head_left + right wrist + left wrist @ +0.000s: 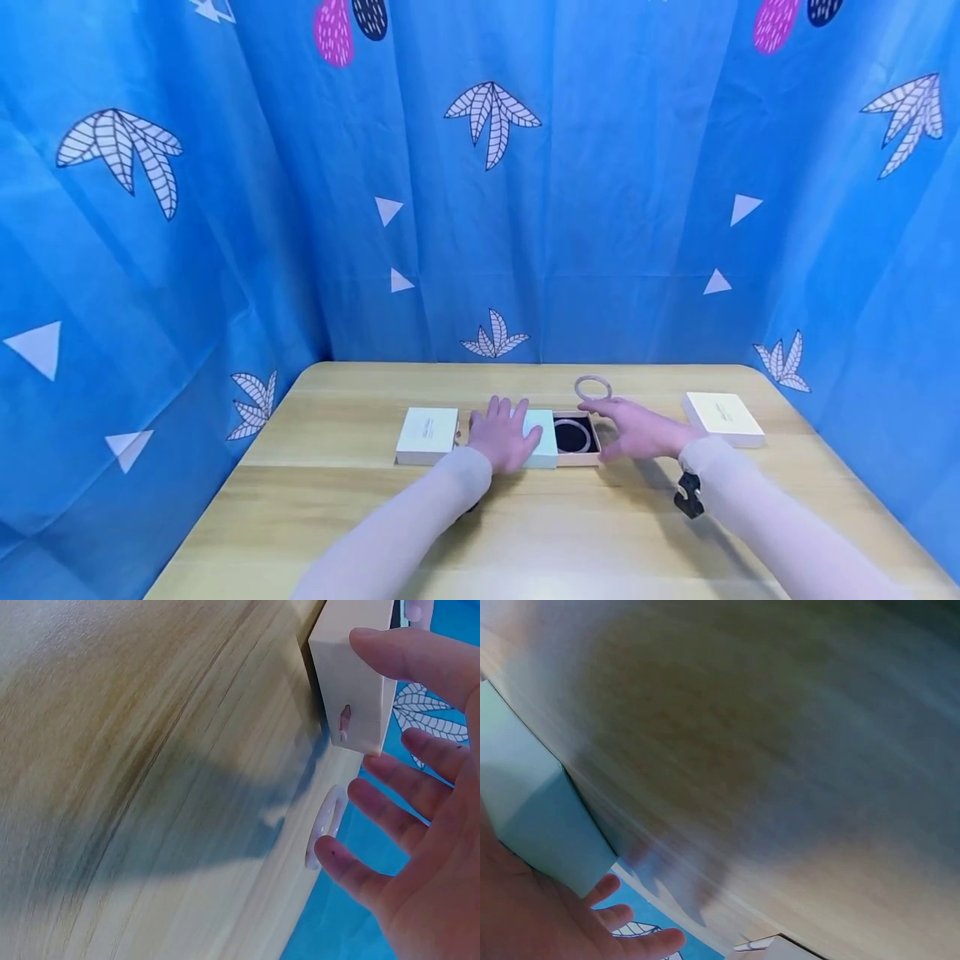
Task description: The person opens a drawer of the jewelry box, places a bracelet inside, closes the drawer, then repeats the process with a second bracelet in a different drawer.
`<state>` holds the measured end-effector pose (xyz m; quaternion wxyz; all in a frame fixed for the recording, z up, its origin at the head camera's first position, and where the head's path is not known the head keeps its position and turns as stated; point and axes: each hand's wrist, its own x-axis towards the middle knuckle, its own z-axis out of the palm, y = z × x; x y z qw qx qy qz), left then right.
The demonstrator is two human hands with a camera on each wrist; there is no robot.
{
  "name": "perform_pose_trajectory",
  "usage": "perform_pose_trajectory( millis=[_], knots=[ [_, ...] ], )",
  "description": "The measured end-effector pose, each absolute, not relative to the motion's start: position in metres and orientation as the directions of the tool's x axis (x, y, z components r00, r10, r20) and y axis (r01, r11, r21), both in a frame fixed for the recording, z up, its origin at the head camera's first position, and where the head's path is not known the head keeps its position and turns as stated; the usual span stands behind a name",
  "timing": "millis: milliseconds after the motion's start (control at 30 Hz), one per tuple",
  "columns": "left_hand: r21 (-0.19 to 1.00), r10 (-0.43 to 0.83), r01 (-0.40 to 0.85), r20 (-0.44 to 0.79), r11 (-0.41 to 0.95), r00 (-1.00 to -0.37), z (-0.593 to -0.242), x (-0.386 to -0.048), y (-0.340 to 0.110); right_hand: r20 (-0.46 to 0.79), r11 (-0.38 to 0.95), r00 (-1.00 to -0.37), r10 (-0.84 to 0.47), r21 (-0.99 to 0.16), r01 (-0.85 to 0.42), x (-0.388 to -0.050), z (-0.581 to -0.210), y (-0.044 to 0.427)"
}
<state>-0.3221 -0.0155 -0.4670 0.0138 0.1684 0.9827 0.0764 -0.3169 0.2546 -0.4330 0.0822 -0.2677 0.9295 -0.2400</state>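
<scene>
My left hand (501,435) rests with spread, straight fingers on a mint-green box (543,435). From its right end a pale pink drawer (577,460) is slid partway out. Inside, on black lining, lies a pale bangle (588,437). Beside the drawer's outer end is my right hand (641,427), thumb and fingers apart and loosely extended. In the right wrist view its thumb and a fingertip are close to the drawer's end wall (352,690); whether they touch it I cannot tell. A second pale bangle (577,387) lies on the table behind the right fingers.
A white box (426,433) sits just left of my left hand, with a small tab at its right side. Another cream-white box (723,418) lies at the right. Blue patterned curtains (622,208) surround the wooden table (555,533) at the back and sides.
</scene>
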Motion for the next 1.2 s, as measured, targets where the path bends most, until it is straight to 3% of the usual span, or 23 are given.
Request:
perform_pose_trajectory(
  millis=[367, 933, 1200],
  knots=[
    [0.151, 0.32, 0.311, -0.037, 0.938, -0.947, -0.495, -0.304, -0.03, -0.045, 0.72, -0.832, -0.553, -0.528, -0.45, -0.297, -0.457, 0.239],
    [0.154, 0.312, 0.305, -0.021, 0.94, -0.95, -0.487, -0.312, -0.026, 0.005, 0.702, -0.814, -0.581, -0.504, -0.504, -0.308, -0.455, 0.234],
    [0.127, 0.314, 0.312, 0.0, 0.942, -0.949, -0.482, -0.329, -0.012, -0.016, 0.733, -0.831, -0.556, -0.48, -0.481, -0.317, -0.438, 0.243]
  ],
)
